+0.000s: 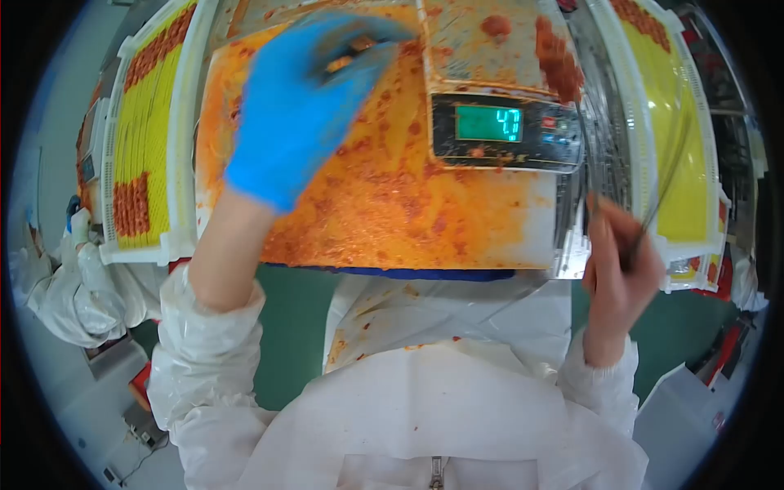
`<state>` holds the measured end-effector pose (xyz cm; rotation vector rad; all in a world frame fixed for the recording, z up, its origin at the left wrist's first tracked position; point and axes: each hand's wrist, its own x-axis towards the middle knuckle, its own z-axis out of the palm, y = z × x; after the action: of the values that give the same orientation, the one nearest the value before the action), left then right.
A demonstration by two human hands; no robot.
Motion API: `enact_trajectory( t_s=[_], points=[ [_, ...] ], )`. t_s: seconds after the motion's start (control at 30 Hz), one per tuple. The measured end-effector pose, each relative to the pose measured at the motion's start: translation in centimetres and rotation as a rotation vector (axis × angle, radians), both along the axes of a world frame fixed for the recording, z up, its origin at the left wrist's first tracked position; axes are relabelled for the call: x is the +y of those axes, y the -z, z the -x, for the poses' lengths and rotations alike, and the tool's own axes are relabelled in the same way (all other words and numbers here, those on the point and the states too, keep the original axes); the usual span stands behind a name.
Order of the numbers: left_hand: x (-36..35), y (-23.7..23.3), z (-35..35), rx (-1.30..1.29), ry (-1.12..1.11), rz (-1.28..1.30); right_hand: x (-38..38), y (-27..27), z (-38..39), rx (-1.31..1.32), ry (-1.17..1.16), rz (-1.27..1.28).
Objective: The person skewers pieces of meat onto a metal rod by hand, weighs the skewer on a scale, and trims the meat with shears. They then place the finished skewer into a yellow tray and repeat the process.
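Observation:
My left hand [306, 106], in a blue glove smeared with orange, is over the stained board [490, 220], left of the scale. Its fingers curl into a pinch, and I cannot make out whether anything is between them. My bare right hand [621, 265] is closed around the lower end of a thin skewer [583, 155]. Reddish meat [559, 61] covers the skewer's far end, above the right side of the scale. Another thin dark stick [676, 159] runs up and right from the same hand. The digital scale [445, 131] shows green digits, and a meat lump [496, 26] lies on its platform.
A white-rimmed tray [181, 131] with yellow sticks and rows of meat stands at left. Another white-edged tray [645, 155] with yellow content and meat is at right. A person in white [90, 286] is at far left. Green floor [298, 327] shows below the board.

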<state>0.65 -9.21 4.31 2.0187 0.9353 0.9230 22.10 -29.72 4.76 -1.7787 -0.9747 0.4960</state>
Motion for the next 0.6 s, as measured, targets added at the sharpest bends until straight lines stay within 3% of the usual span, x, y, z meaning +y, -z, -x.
enact_trajectory(
  t_s=[0.03, 0.1, 0.2, 0.3, 0.37, 0.43, 0.53, 0.6],
  points=[
    [1.0, 0.1, -2.8, -0.014, 0.087, -0.113, 1.5, -0.1, -0.8, 0.028, -0.008, 0.008],
    [2.4, 0.6, -6.9, 0.196, -0.040, -0.507, 3.9, 0.2, -2.1, 0.097, -0.030, 0.021],
    [3.7, 0.5, -8.9, 0.524, 0.051, -0.293, 5.6, 2.1, -3.0, 0.053, -0.058, -0.108],
    [5.3, 2.1, -2.3, 0.267, 0.094, -0.077, 3.8, 3.0, -4.9, 0.020, -0.006, -0.152],
    [4.6, 1.8, 2.2, 0.360, -0.070, -0.353, 2.5, 3.6, -6.0, 0.025, -0.044, -0.132],
    [2.8, 2.3, 4.8, 0.483, -0.204, -0.250, 2.0, 3.7, -6.4, 0.051, -0.069, -0.122],
    [0.6, 3.2, 6.4, 0.704, -0.108, -0.350, 2.5, 2.5, -5.6, 0.049, -0.016, -0.167],
    [0.8, 2.8, 6.1, 0.741, -0.101, -0.251, 2.8, 1.5, -5.0, 0.005, 0.002, -0.168]
  ],
)
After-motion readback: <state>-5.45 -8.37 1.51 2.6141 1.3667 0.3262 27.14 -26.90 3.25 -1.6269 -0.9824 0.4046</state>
